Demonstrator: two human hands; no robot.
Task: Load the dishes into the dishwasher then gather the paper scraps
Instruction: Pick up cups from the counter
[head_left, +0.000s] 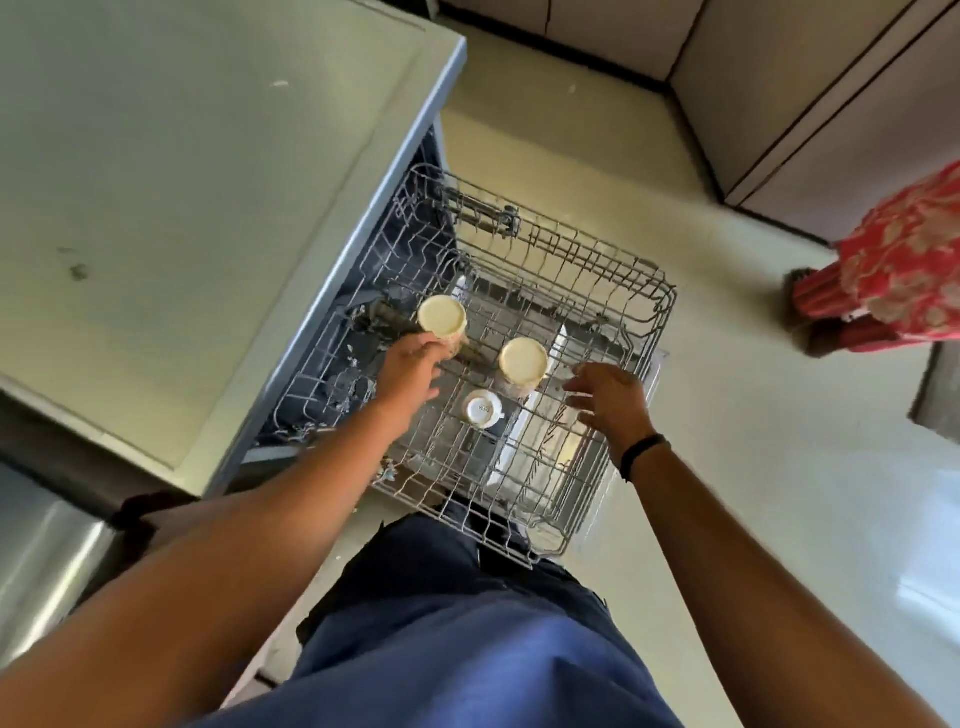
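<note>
Head view, looking straight down: your wire dishwasher rack (519, 332) is pulled out from under the countertop (182, 182), and everything below is placed against that rack.

Left hand (410, 371) reaches over the rack's counter-side half. Fingers curl round the side of an upside-down cream cup (442, 317), grasping it; the cup's pale base faces up at you. Whether it already sits on the wires or hangs just above them, you cannot tell from this angle.

Right hand (605, 397) hovers over the rack's floor-side half, fingers spread and relaxed, holding nothing (a dark band sits on that wrist). It is near, but not touching, a second inverted cream cup (523, 364) standing in the rack's middle.

A small white cup (482, 409), also inverted, with a printed mark on its base, sits in the rack between your two hands, just beside the second cream cup on the side nearer you.

Your blue trousers (467, 649) stand at the rack's near edge.

Beyond the rack's far corner, on the pale floor (727, 467), another person's red patterned garment (904, 260) shows, well apart from the rack.
</note>
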